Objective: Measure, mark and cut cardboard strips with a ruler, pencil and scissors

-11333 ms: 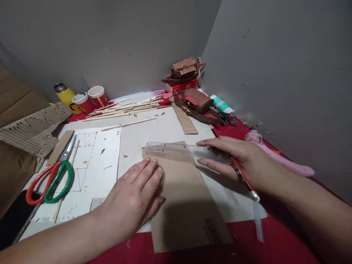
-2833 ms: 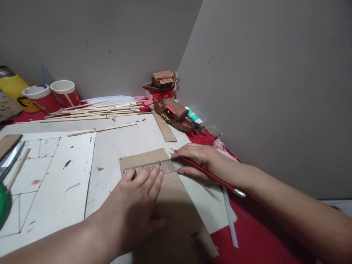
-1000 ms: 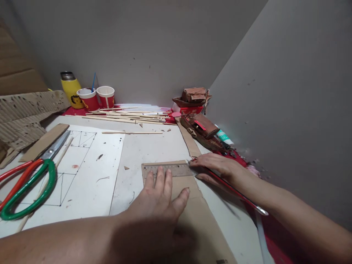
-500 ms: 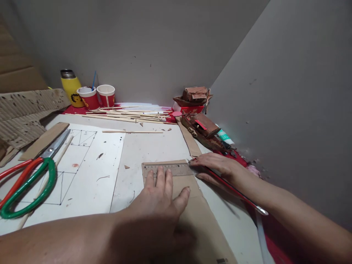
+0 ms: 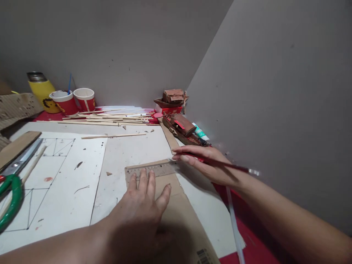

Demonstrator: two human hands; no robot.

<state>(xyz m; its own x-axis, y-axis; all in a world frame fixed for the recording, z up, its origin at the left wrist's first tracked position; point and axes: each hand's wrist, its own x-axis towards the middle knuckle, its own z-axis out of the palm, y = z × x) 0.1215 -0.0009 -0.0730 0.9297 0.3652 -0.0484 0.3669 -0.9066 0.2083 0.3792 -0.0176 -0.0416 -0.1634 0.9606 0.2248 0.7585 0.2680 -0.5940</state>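
Observation:
My left hand (image 5: 143, 205) lies with its fingers spread, pressing a clear ruler (image 5: 162, 168) down along the far edge of a brown cardboard piece (image 5: 176, 212). A printed barcode shows on the near end of that cardboard. Just beyond the ruler's right end is my right hand (image 5: 211, 165), closed on a slim red and dark pencil (image 5: 233, 167). The silver end of the pencil points back over the wrist, and its tip by the fingers is hard to make out. My right hand is raised a little off the white sheet.
Large scissors (image 5: 13, 190) and a sheet with drawn lines (image 5: 66, 183) lie left. Thin wooden sticks (image 5: 110, 119) are piled at the back, near two paper cups (image 5: 84, 99) and a yellow bottle (image 5: 44, 93). Brown model boats (image 5: 181, 126) stand against the wall.
My right hand has lifted from the ruler's right end, with the pencil tilted flatter. My left hand stays on the ruler. The view has turned right, so things appear further left.

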